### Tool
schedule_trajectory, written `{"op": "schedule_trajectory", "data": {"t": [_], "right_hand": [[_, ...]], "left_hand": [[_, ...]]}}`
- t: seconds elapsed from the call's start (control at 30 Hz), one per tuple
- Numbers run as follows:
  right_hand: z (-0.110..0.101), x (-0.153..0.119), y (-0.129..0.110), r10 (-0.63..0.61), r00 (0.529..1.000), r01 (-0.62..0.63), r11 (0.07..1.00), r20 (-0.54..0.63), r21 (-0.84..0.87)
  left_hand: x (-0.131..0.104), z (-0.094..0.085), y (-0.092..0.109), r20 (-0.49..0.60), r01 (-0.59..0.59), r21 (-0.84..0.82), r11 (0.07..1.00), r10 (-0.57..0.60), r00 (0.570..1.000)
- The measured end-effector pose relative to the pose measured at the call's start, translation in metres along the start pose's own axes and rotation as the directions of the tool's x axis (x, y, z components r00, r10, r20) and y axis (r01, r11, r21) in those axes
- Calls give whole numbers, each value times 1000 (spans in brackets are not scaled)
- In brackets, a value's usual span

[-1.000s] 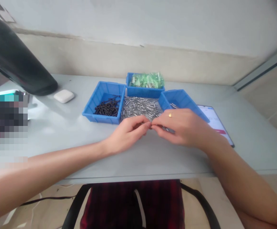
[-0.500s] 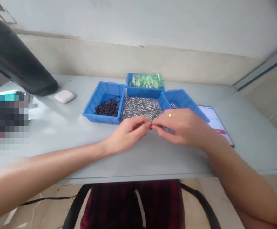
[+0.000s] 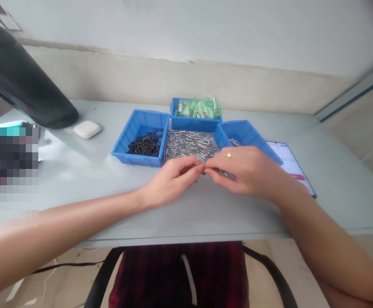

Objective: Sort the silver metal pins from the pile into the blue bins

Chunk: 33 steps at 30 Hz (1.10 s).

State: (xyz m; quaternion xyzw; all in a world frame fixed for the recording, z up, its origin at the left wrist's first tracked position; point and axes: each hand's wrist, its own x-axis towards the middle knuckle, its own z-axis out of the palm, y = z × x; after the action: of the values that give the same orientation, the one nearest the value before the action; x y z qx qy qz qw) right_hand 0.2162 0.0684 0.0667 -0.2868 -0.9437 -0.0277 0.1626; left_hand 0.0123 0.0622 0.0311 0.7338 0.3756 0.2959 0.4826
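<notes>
My left hand (image 3: 176,179) and my right hand (image 3: 241,169) meet at the fingertips just in front of a pile of thin silver metal pins (image 3: 189,143). Each hand is closed in a pinch; whatever sits between the fingers is too small and covered to name. A ring (image 3: 229,155) is on a right-hand finger. Left of the pile stands a blue bin (image 3: 137,161) with dark screw-like pieces (image 3: 145,144). Another blue bin (image 3: 249,132), partly behind my right hand, has some silver pins in it.
Behind the pile, a blue bin (image 3: 194,124) holds green plastic bags (image 3: 199,108) with metal pieces. A phone (image 3: 284,156) lies right of my right hand. A white case (image 3: 87,129) and a large black bottle (image 3: 29,81) are at the left. The table's front edge (image 3: 180,240) runs close to me.
</notes>
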Motion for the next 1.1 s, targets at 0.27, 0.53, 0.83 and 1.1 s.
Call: {"op": "schedule_trajectory", "data": {"t": [0.27, 0.53, 0.83, 1.1], "right_hand": [[0, 0, -1, 7, 1000, -7, 1000, 0, -13], [0, 0, -1, 9, 1000, -9, 1000, 0, -16], [-1, 0, -1, 14, 1000, -14, 1000, 2, -17], [-1, -1, -1, 16, 1000, -16, 1000, 8, -20]], "left_hand": [[0, 0, 0, 7, 2, 20, 1000, -2, 1000], [-1, -1, 0, 19, -14, 44, 999, 13, 1000], [0, 0, 0, 10, -13, 55, 998, 12, 1000], [0, 0, 0, 19, -17, 40, 999, 16, 1000]]}}
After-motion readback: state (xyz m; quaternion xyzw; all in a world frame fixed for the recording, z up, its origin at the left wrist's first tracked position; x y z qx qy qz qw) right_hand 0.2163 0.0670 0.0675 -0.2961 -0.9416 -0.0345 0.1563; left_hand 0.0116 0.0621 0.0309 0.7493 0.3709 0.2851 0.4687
